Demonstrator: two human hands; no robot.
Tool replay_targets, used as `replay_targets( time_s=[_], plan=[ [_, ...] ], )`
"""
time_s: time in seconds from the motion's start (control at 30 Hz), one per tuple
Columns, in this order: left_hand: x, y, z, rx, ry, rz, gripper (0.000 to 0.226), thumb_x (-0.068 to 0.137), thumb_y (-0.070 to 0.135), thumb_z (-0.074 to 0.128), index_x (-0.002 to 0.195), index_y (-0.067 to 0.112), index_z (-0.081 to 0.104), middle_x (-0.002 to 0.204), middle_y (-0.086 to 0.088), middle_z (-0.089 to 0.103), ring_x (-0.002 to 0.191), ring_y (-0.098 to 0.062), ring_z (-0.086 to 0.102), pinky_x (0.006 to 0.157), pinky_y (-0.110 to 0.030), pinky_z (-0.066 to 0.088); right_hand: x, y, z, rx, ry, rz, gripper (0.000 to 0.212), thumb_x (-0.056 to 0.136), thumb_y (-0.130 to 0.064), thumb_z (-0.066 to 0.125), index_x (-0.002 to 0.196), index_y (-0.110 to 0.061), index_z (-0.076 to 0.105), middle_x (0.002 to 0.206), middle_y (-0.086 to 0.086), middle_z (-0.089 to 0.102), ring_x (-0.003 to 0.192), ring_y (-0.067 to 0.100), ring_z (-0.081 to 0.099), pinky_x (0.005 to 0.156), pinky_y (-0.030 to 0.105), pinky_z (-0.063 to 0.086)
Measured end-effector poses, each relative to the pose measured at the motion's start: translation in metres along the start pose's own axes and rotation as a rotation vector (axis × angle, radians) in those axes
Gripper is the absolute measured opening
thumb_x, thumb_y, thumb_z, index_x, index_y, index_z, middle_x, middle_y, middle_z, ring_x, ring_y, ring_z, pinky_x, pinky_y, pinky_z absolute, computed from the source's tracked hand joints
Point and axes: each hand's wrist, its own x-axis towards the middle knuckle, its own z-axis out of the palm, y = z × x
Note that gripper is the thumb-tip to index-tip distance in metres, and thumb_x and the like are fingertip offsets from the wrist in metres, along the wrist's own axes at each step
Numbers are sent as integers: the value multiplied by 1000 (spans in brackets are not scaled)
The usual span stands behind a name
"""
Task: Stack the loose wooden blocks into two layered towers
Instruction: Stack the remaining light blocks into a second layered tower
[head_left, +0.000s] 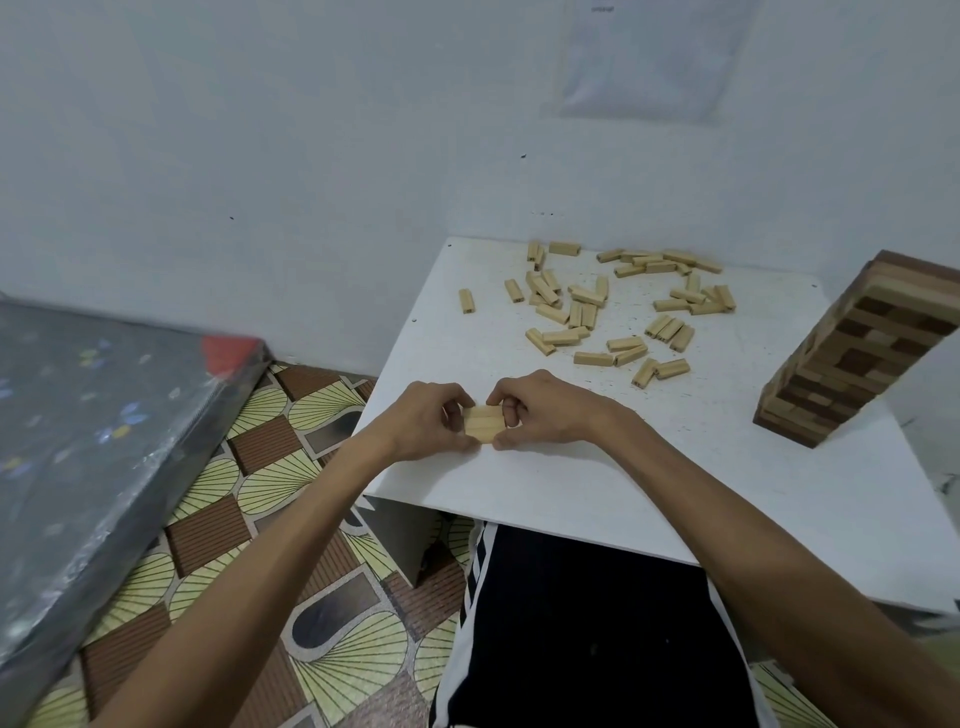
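Left hand: the left hand (426, 421) has its fingers curled around the left end of a short row of pale rectangular wooden blocks (484, 423), thumb on the near edge.
Right hand: the right hand (545, 410) pinches the row's other end, so both hands squeeze it together.
Row position: at about 8 o'clock on the white square table (571, 493), close to the near-left edge. Whether it rests on the top or is held just above it cannot be told.
Loose supply: a scatter of pale loose wooden blocks (618, 306) lies at 12 o'clock, well apart from the hands, and one stray pale block (466, 300) sits alone at 10 o'clock.
Finished stack: a tall layered tower of dark and pale wooden blocks (852, 353) stands at 3 o'clock.
Step, as judged: squaring up the base layer of the second tower.
Risk, splay: uneven pressure from the two hands would probably buckle the row, popping the middle piece out.
Risk, edge: a base set this near the table's rim could lose blocks to the floor once layers rise.
Risk, skew: a crooked first layer would likely make every later layer lean.
Risk, neighbour: a right forearm reaching toward 12 o'clock might brush the tall tower and topple it.
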Motion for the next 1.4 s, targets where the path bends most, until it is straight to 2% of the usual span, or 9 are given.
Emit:
replay_targets(
  time_s=[0.2,0.37,0.53,0.67,0.87,1.03,1.2,1.4],
  plan=[
    [2,-3,-3,22,-5,5,51,75,30,88,119,16,67,86,9,67,76,-5,60,69,-16,44,6,-4,0,44,-13,9,53,83,-35,84,127,-17,61,95,-5,71,82,2,56,80,28,49],
    [2,-9,-11,54,-38,4,52,78,33,87,121,15,65,90,8,67,81,-9,62,74,-23,51,14,-8,0,54,-25,-3,52,83,-33,85,127,-17,61,91,-8,70,81,2,56,75,24,46],
    [-3,-18,-16,36,-36,-11,53,78,35,88,121,15,63,91,9,66,82,-8,62,75,-24,51,24,-13,4,66,-20,-11,52,83,-32,84,128,-17,62,88,-6,72,80,0,54,81,31,49],
    [-4,-19,-17,48,-41,-16,53,80,36,86,122,14,63,89,9,65,83,-9,62,79,-30,54,27,-15,3,49,-37,-22,51,83,-32,84,128,-18,62,86,-5,72,79,1,54,81,31,48],
    [-4,-16,-18,73,-51,-12,50,82,33,84,123,14,62,91,7,67,83,-10,63,78,-29,54,28,-13,3,52,-32,-21,52,82,-34,85,127,-19,62,82,-9,68,79,3,55,77,28,47],
    [-5,-15,-17,66,-59,-15,51,84,32,83,125,12,61,92,7,66,85,-13,63,81,-32,55,29,-12,3,45,-32,-13,54,82,-34,85,128,-19,62,84,-9,70,85,1,55,83,32,50],
    [-5,-16,-17,37,-52,-24,52,82,32,85,124,13,62,93,6,67,81,-10,62,78,-29,54,30,-12,3,35,-36,-13,53,83,-34,83,130,-19,61,86,-8,71,85,2,56,80,31,49],
    [-4,-17,-16,34,-52,-33,52,80,33,87,123,14,63,95,4,67,82,-12,62,81,-34,56,29,-13,3,29,-40,-6,54,84,-32,83,131,-19,60,87,-8,71,86,1,56,83,32,50]
  ],
)
